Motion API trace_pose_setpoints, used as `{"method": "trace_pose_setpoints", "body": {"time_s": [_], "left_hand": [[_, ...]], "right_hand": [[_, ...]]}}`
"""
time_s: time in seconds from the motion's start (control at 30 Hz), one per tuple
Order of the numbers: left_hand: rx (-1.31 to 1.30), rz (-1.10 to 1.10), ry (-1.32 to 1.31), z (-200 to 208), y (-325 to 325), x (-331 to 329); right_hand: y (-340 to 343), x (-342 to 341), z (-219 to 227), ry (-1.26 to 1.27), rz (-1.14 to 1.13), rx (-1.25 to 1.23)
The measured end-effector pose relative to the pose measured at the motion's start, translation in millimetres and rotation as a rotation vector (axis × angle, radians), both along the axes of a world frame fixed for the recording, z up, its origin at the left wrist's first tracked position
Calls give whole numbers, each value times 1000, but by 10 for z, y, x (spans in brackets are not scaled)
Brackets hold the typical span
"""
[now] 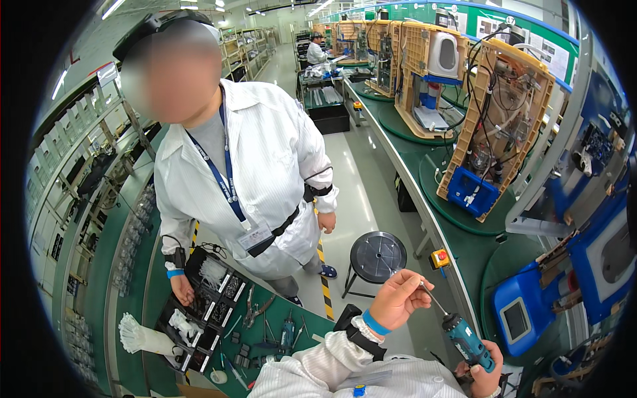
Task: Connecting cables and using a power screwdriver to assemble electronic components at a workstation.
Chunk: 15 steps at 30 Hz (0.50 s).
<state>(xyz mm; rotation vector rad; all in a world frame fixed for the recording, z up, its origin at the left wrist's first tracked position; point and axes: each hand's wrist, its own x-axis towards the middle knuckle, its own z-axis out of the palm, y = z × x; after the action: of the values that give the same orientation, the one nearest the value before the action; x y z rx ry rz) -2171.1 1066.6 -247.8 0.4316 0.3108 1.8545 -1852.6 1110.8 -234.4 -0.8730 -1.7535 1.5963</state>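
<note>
My right hand is wrapped round a teal and black electric screwdriver, its long thin bit slanting up and left. At the bit's tip, the thumb and fingers of my left hand are pinched together. Something small and metallic shows there, too small to name. A blue band circles my left wrist. Both hands are in the air between the side table and the workbench.
A person in a white coat stands ahead, one hand by black parts bins. Pliers and other tools lie on the green table. A black stool stands beside the workbench, which carries opened machines and a red button.
</note>
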Motion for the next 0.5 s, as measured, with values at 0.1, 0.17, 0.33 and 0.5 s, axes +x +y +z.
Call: {"method": "trace_pose_setpoints", "body": {"time_s": [0.1, 0.17, 0.33, 0.5], "left_hand": [[1, 33, 63, 161, 61, -11], [-49, 43, 124, 287, 155, -10], [9, -53, 247, 651, 539, 48], [-7, -3, 421, 1050, 936, 200]], "right_hand": [[-38, -99, 94, 158, -30, -107], [-18, -150, 140, 192, -46, -116], [-19, -285, 315, 500, -181, -304], [376, -66, 318, 666, -36, -431]]}}
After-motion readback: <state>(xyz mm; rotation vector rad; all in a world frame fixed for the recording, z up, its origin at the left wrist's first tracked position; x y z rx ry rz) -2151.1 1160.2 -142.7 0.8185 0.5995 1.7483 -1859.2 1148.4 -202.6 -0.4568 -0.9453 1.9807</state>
